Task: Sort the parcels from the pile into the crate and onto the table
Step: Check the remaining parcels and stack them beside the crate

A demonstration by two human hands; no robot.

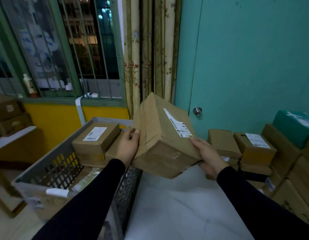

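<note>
Left hand [128, 146], right hand [208, 155] grip parcel [165, 135] | brown, creased, tilted, white label

- The bench [185, 205] — pale grey-white top, runs up the middle of the view; no parcel is seen resting on its visible part.
- The grey crate [63, 153] stands just left of it, with stacked brown boxes [96, 141] inside.
- To the right, a pile of brown boxes [254, 148] — what bears it is hidden.
</note>
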